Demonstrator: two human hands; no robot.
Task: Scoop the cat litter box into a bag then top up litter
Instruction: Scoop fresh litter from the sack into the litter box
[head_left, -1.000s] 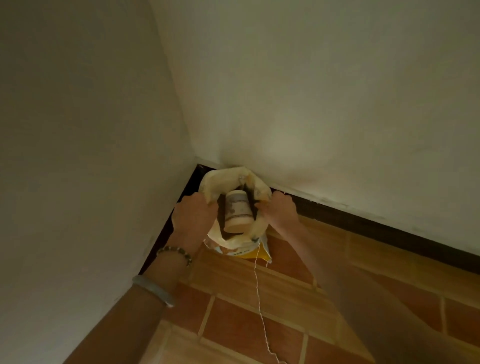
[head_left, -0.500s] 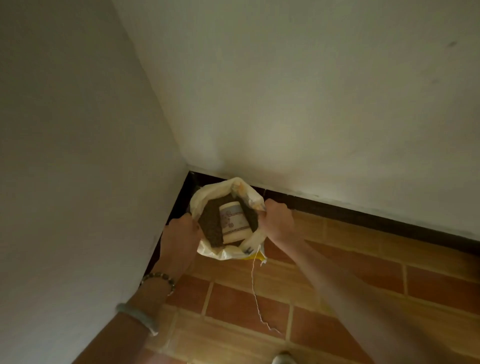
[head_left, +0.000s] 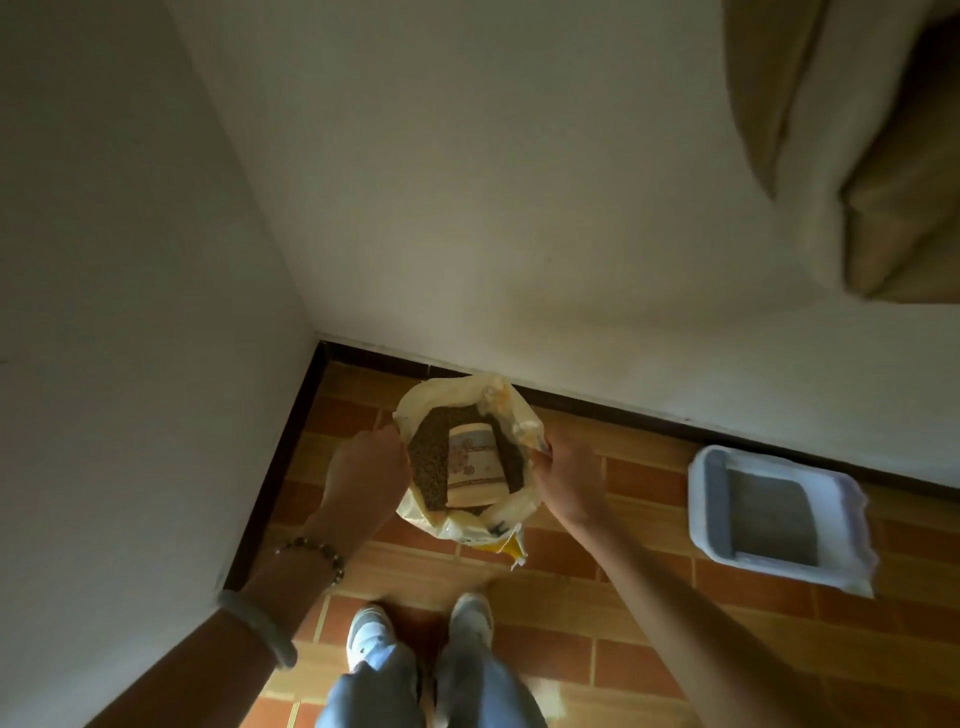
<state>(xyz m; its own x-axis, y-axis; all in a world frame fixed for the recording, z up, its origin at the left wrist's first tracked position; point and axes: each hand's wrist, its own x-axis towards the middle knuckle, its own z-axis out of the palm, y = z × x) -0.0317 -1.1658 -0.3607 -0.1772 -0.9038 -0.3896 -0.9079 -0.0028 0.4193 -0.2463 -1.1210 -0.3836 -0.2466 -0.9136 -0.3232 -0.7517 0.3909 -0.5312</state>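
While 2 hands (head_left: 363, 473) (head_left: 569, 478) grip 1 bag (head_left: 457, 530), 1 litter box (head_left: 779, 566) sits nrby.

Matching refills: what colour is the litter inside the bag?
Dark brownish-grey litter in the bag; shows best in head view.

Yellowish plastic litter bag (head_left: 470, 527), mouth up and spread open near the wall corner, holds dark granular litter (head_left: 428, 465) with a printed cream cup (head_left: 475, 470) lying tilted on it; white litter tray (head_left: 698, 499) with a grey fill (head_left: 776, 514) lies well to its right.
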